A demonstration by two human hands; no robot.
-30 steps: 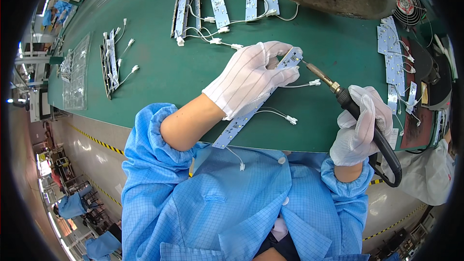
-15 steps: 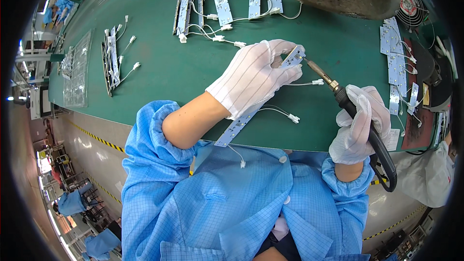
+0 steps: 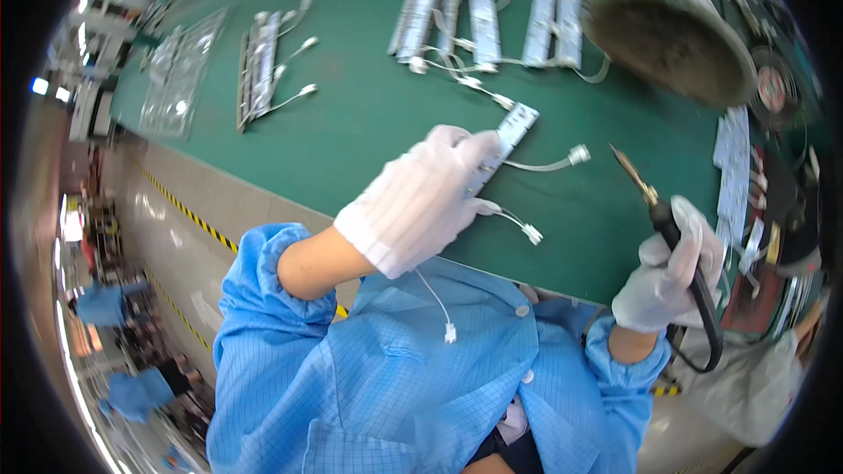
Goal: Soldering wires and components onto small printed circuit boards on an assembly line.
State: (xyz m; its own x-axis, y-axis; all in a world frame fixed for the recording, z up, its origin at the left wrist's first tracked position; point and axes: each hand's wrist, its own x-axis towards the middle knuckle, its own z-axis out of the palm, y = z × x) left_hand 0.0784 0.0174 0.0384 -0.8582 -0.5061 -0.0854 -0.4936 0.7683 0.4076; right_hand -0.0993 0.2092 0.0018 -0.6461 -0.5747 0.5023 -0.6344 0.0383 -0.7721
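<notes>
- Since the earlier frames, the black-handled soldering iron with a metal tip [image 3: 651,196] has drawn back from the end of the pale-blue narrow circuit-board strip [image 3: 518,129]; the whole head view has also turned.
- Head view: the white-gloved left hand [image 3: 421,197] has its fingers clamped on the strip, above the green matted bench [image 3: 351,96] near its front edge.
- That hand hides much of the strip — only the upper part shows well, with thin white wires ending in white plugs [image 3: 578,154] beside it.
- The white-gloved right hand [image 3: 670,270] has its fingers closed round the iron's handle; the tip points up and left, well apart from the strip.
- Behind the strip lie more pale-blue boards in bundles [image 3: 481,22], their wires tangled in front.
- At back right, a grey flared metal hood [image 3: 672,44] overhangs the bench, close to a dark round fan [image 3: 773,88].
- Overlapping pale-blue boards [image 3: 734,162] lie at right.
- Farther left — a small bundle of boards [image 3: 261,66] and a clear plastic tray [image 3: 184,79].
</notes>
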